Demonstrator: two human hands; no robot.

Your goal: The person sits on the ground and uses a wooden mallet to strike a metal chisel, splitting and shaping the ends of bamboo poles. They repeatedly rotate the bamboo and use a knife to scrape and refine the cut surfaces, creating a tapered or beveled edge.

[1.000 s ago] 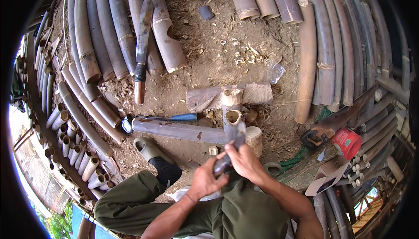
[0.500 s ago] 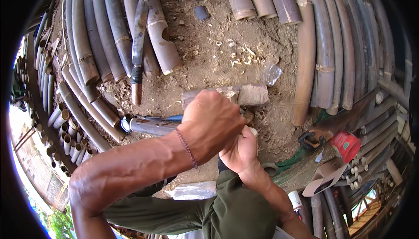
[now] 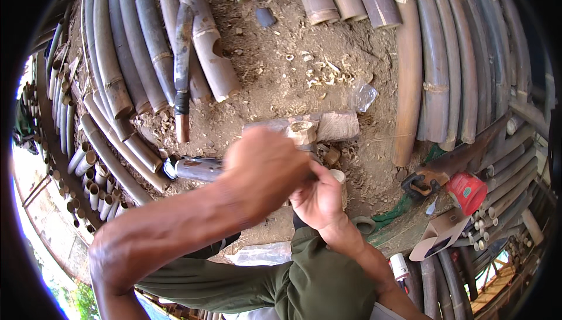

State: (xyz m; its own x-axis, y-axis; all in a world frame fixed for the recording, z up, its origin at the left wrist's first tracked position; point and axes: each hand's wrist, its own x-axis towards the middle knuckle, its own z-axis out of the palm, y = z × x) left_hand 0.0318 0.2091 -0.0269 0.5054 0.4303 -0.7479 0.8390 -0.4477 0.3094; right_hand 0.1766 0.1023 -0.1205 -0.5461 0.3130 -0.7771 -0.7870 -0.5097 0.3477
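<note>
My left hand (image 3: 266, 162) is closed like a fist, smeared by motion, in front of a cut bamboo piece. My right hand (image 3: 319, 200) sits just below and to its right, fingers curled and thumb pointing up against the left hand. Whatever lies between the two hands is hidden by the fingers. Just beyond them a pale, rough-cut bamboo end (image 3: 302, 131) shows next to a light wood block (image 3: 338, 126). A short bamboo tube (image 3: 199, 169) lies left of my left wrist. A pale round cut end (image 3: 338, 175) stands behind my right thumb.
Long bamboo poles lie at the far left (image 3: 108, 45) and right (image 3: 433, 62). A blade with a wrapped handle (image 3: 182, 102) rests at left. Wood chips (image 3: 328, 74) litter the dirt. A handsaw (image 3: 430, 181), red container (image 3: 466, 193) and cardboard box (image 3: 439, 235) sit at right.
My left hand has shifted slightly left and down and is now blurred, uncovering more of the rough-cut bamboo end. The blue thing beside it no longer shows. My right hand has barely moved.
</note>
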